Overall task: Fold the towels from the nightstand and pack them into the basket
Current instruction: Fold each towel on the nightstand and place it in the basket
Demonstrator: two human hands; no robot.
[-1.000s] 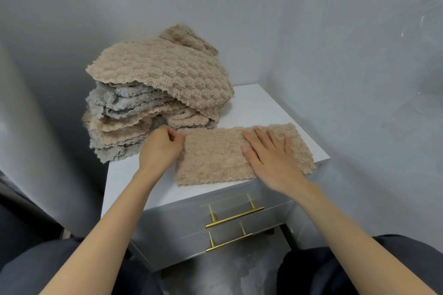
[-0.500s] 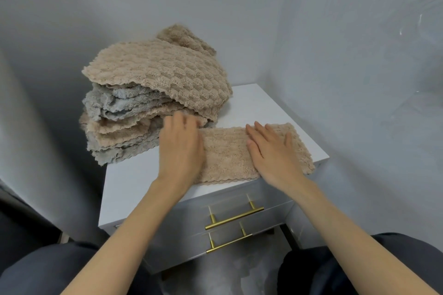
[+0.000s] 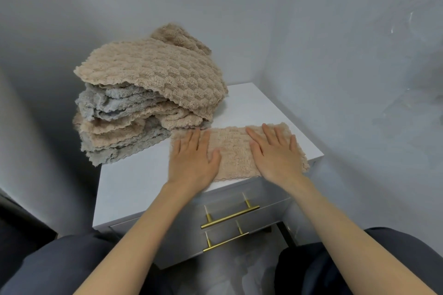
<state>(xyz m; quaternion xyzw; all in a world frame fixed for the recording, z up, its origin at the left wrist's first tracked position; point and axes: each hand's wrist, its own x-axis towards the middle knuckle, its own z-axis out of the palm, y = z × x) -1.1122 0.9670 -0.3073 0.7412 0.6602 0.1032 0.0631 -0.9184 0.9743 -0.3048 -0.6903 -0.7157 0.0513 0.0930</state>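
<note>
Two flat palms, left hand [image 3: 191,160] and right hand [image 3: 275,154], fingers [image 3: 195,138] straight, gripping nothing, press a fluffy beige oblong towel [image 3: 232,148].

The white surface [image 3: 134,187] carries a tall, untidy pile of beige and grey towels [image 3: 148,103] at its back left corner, overhanging the left edge, and one folded beige towel [image 3: 236,151] lying flat along its front edge toward the right corner.

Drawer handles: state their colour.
The handles are gold, seen best in the head view.
</note>
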